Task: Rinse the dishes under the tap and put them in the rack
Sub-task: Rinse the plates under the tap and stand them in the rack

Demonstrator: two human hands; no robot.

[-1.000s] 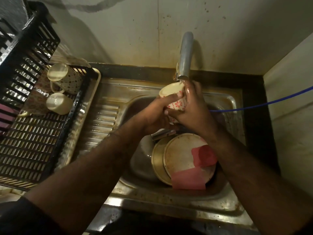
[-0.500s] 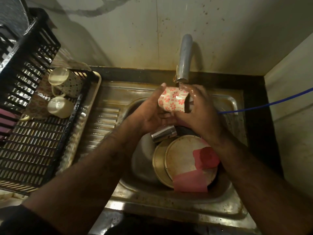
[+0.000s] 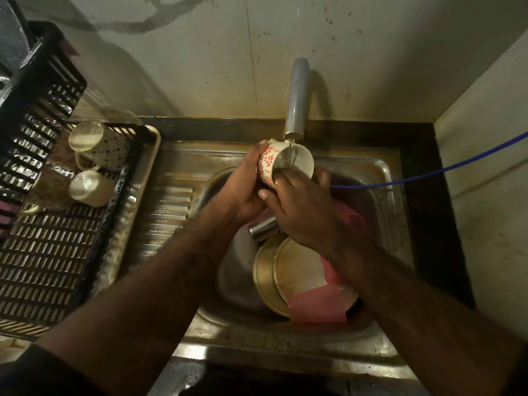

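A cream cup with red flowers (image 3: 271, 162) is held tilted under the tap (image 3: 295, 104), and a thin stream of water runs into its mouth. My left hand (image 3: 243, 187) grips the cup's left side and base. My right hand (image 3: 300, 207) holds it from below, fingers curled against its lower rim. The black dish rack (image 3: 48, 258) at the left holds two pale cups (image 3: 91, 188) and a patterned mug (image 3: 97, 144). In the sink (image 3: 380, 172) lie a steel tumbler (image 3: 263, 228) and stacked steel plates (image 3: 285, 275).
A pink cloth (image 3: 317, 307) lies over the plates. A blue hose (image 3: 428, 171) runs from the right wall into the sink. The ribbed drainboard (image 3: 168, 207) separates sink and rack. A tiled wall stands close behind the tap, another at the right.
The cup has been turned between my hands, from lying sideways to mouth facing up and right under the water. My right hand slid from beside the cup to beneath it.
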